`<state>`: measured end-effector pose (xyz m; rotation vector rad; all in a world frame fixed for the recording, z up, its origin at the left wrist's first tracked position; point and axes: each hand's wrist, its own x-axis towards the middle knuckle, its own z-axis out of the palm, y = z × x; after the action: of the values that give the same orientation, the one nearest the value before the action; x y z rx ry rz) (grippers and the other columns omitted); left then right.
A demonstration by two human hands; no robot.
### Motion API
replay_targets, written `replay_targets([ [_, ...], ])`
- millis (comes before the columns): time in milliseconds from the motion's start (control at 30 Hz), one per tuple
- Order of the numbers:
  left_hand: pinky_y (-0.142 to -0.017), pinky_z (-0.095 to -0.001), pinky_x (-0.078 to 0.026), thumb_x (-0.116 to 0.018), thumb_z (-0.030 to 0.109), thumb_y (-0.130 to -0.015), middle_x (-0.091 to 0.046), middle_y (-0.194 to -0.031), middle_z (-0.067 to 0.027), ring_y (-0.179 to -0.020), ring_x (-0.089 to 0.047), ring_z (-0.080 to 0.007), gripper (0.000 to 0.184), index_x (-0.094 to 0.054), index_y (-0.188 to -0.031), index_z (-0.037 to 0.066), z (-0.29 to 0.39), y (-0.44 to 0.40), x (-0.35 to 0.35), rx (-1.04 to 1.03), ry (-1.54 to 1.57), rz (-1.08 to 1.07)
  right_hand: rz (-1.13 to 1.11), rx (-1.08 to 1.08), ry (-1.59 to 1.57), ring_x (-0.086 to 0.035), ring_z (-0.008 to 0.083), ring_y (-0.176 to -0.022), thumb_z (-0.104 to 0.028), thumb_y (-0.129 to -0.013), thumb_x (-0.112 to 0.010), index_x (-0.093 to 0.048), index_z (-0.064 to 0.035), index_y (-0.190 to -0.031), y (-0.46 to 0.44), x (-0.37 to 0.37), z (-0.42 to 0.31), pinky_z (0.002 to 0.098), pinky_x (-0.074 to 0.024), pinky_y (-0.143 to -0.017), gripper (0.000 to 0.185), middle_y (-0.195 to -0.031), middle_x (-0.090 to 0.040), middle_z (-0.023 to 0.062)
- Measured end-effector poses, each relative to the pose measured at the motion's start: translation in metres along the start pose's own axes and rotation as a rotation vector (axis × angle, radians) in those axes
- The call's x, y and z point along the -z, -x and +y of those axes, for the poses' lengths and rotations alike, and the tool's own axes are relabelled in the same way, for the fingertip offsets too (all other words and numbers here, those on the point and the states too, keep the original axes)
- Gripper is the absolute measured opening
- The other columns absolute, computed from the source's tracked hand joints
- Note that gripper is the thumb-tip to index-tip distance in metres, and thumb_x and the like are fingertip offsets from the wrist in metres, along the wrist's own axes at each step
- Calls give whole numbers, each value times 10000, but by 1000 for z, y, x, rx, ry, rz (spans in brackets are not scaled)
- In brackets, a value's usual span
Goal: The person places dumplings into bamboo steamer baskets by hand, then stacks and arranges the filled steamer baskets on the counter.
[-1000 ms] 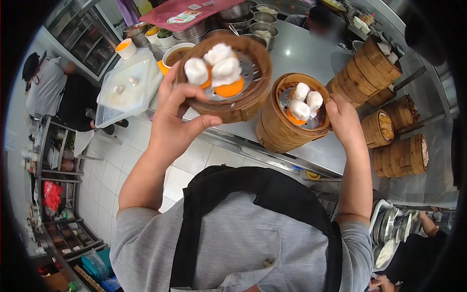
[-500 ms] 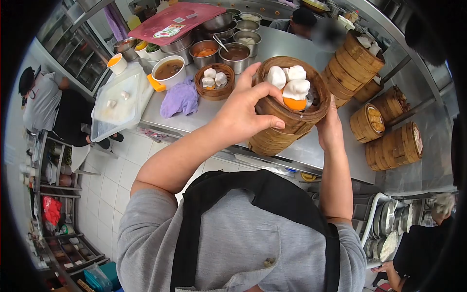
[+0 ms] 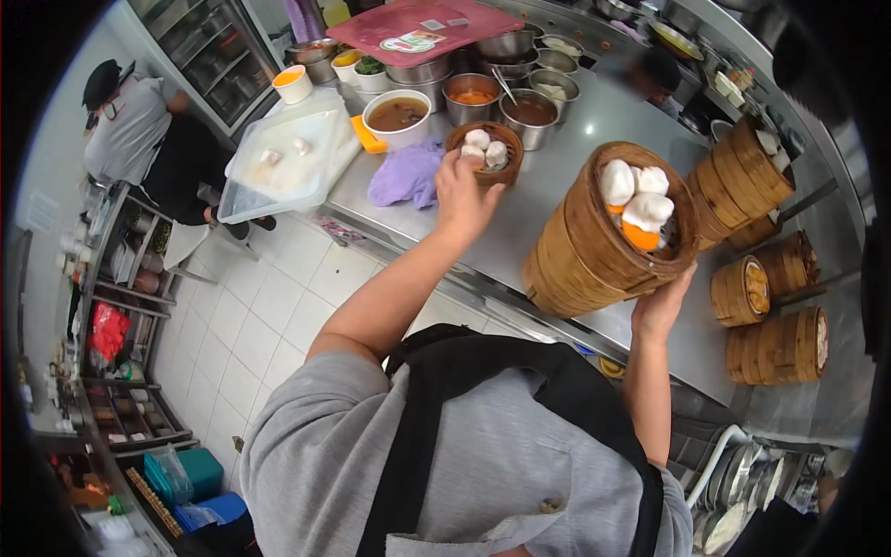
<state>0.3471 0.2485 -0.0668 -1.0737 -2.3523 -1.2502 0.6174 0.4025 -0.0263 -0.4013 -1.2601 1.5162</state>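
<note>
A tall stack of bamboo steamers [image 3: 585, 251] stands at the front of the steel counter, its top basket holding white buns [image 3: 647, 212] in orange cups. Against the stack's right side rests my right hand [image 3: 661, 302], its fingers partly hidden behind the baskets; whether it grips is unclear. My left hand [image 3: 464, 200] reaches to the near edge of a small steamer basket [image 3: 510, 171] with several white buns [image 3: 497, 154]. Its thumb is apart from the fingers, and the fingertips overlap the rim. Just left of it lies a purple cloth [image 3: 406, 176].
Behind are a soup bowl [image 3: 397, 115], metal pots [image 3: 530, 110] and a red board [image 3: 418, 28]. A clear tray [image 3: 288, 153] sits left. More steamer stacks [image 3: 742, 181] line the right side. One person [image 3: 139, 139] stands far left, another [image 3: 650, 74] beyond the counter.
My left hand set its basket on top of the tall stack, let go, and moved left to the small basket. My right hand stays at the stack's right side, now lower against it.
</note>
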Motion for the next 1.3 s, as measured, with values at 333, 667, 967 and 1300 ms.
replay_targets([
  [333, -1087, -467, -306, -814, 208, -699, -102, -1486, -346, -1360, -196, -499, 506, -564, -1135, 145, -39, -4, -36, 164, -64, -97, 157, -80, 598, -457, 225, -1184, -353, -1026, -335, -437, 19, -1298, 36, 74, 72, 343, -348, -1009, 472, -1269, -505, 153],
  [667, -1046, -390, -371, -813, 130, -684, -215, -1442, -372, -1285, -367, -480, 389, -599, -1007, 98, -25, -8, 7, 78, 123, -66, 114, 53, 791, -526, 272, -1025, -258, -1009, -387, -532, 43, -1139, 42, 82, 83, 352, -390, -937, 359, -1086, -568, 176],
  [967, -1035, -389, -378, -818, 107, -681, -401, -1395, -231, -1305, -417, -356, 404, -584, -1010, 82, 51, -49, 153, -47, 407, -182, 44, -2, 814, -529, 264, -1030, -239, -1004, -404, -537, 40, -1137, 42, 76, 76, 347, -395, -937, 337, -1095, -562, 170],
  [1300, -1014, -314, -387, -768, 10, -717, -508, -1240, -87, -1155, -488, -194, 405, -564, -1067, 31, 155, -57, 179, -232, 777, -485, 69, 37, 857, -545, 310, -1048, -213, -984, -448, -546, 28, -1130, 41, 73, 72, 375, -413, -937, 298, -1121, -575, 196],
])
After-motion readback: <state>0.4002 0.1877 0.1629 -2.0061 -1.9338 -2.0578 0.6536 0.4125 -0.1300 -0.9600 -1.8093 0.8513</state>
